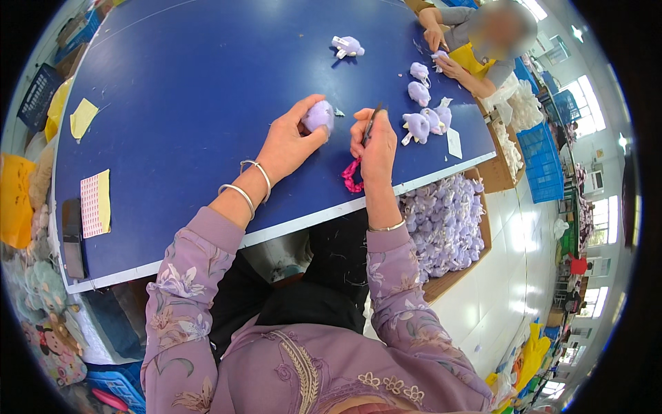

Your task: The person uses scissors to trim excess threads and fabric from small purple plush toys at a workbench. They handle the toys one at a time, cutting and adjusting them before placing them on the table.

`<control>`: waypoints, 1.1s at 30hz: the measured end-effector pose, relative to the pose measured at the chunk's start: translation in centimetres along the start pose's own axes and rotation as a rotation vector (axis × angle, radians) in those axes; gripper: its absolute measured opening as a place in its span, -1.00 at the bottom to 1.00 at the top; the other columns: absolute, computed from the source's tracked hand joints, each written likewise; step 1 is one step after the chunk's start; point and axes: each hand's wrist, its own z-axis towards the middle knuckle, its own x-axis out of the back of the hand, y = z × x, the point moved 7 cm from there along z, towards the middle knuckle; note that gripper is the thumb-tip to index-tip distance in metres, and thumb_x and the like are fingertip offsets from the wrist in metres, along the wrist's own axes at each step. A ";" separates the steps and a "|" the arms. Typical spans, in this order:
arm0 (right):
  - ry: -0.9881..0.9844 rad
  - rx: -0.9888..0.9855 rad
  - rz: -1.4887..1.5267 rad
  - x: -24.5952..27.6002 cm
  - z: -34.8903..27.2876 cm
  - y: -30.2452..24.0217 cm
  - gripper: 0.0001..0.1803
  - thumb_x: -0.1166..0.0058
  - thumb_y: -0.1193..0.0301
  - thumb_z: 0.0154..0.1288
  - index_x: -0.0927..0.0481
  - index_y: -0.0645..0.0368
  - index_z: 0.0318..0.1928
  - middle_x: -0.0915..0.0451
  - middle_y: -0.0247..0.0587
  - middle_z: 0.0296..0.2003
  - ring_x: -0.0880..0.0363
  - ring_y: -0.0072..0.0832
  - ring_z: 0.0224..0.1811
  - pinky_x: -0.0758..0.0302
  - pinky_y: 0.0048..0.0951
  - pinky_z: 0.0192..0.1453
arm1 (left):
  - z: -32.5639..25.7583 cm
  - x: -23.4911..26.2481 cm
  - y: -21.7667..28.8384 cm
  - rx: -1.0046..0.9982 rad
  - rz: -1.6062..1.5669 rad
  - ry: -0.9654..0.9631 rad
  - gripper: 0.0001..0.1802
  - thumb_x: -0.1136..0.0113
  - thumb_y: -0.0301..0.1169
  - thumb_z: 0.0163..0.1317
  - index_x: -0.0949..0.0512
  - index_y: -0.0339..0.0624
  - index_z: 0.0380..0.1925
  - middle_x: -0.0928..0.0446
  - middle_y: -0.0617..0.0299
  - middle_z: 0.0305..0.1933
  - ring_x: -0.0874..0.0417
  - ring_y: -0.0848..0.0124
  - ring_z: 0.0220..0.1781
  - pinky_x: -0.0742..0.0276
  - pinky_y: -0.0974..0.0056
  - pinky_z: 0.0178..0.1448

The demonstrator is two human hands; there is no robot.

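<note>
My left hand (293, 136) is closed round a small, rounded lilac plush toy (319, 116), held just above the blue table. To its right, my right hand (376, 143) grips a dark, slim, pointed tool (372, 124) with its tip up; whether it is snips or tweezers I cannot tell. A bright pink braided loop (352, 176) hangs below that hand. The two hands are apart. A tiny greenish scrap (338, 112) lies beside the held toy. Past my right hand sit several lilac plush toys (416, 127) with white tags.
Another lilac plush toy (347, 47) lies far off on the blue table (186, 124). A co-worker (476, 48) handles one at the far right corner. A box full of lilac toys (448, 228) stands below the right edge. Sticker sheet (95, 203) and phone-like dark object (72, 238) lie left.
</note>
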 end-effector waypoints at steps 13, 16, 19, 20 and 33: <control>-0.248 0.122 -0.598 -2.5 -0.7 0.8 -0.61 0.05 0.20 0.49 -0.58 0.32 -0.27 -0.48 -0.21 -0.60 -0.41 -0.51 -0.56 -0.36 -0.42 -0.43 | 0.0 0.5 1.0 -0.102 0.061 0.048 -0.42 -0.19 -0.55 0.24 -0.35 -0.11 0.29 -0.53 0.20 0.00 -0.59 0.50 -0.05 -0.53 0.40 0.04; -0.222 0.106 -0.604 -2.6 -0.6 0.5 -0.60 0.07 0.20 0.50 -0.58 0.32 -0.28 -0.48 -0.21 -0.60 -0.42 -0.50 -0.56 -0.37 -0.41 -0.44 | 0.0 0.5 0.8 -0.120 0.084 0.044 -0.42 -0.21 -0.53 0.24 -0.35 -0.11 0.29 -0.53 0.21 -0.01 -0.59 0.52 -0.07 -0.53 0.40 0.02; -0.225 0.122 -0.614 -2.7 -0.6 0.5 -0.60 0.07 0.20 0.50 -0.58 0.32 -0.30 -0.48 -0.19 -0.61 -0.42 -0.46 -0.58 -0.37 -0.40 -0.45 | -0.1 0.4 0.9 -0.118 0.109 0.039 -0.42 -0.22 -0.52 0.24 -0.35 -0.11 0.28 -0.53 0.21 -0.02 -0.58 0.53 -0.09 -0.53 0.41 0.00; -0.217 0.136 -0.618 -2.7 -0.6 0.5 -0.61 0.06 0.20 0.50 -0.57 0.32 -0.30 -0.48 -0.18 -0.61 -0.42 -0.45 -0.59 -0.37 -0.39 -0.45 | -0.2 0.4 1.0 -0.108 0.118 0.033 -0.42 -0.22 -0.52 0.24 -0.35 -0.11 0.28 -0.53 0.21 -0.02 -0.58 0.53 -0.11 -0.53 0.41 -0.01; -0.117 0.167 -0.455 -1.5 -0.4 0.5 -0.64 0.09 0.24 0.51 -0.54 0.27 -0.34 -0.46 -0.29 -0.61 -0.37 -0.57 -0.62 -0.32 -0.48 -0.51 | -0.3 -0.6 1.1 -0.120 0.098 -0.049 -0.42 -0.21 -0.54 0.23 -0.36 -0.15 0.28 -0.53 0.20 -0.01 -0.59 0.52 -0.08 -0.55 0.39 0.02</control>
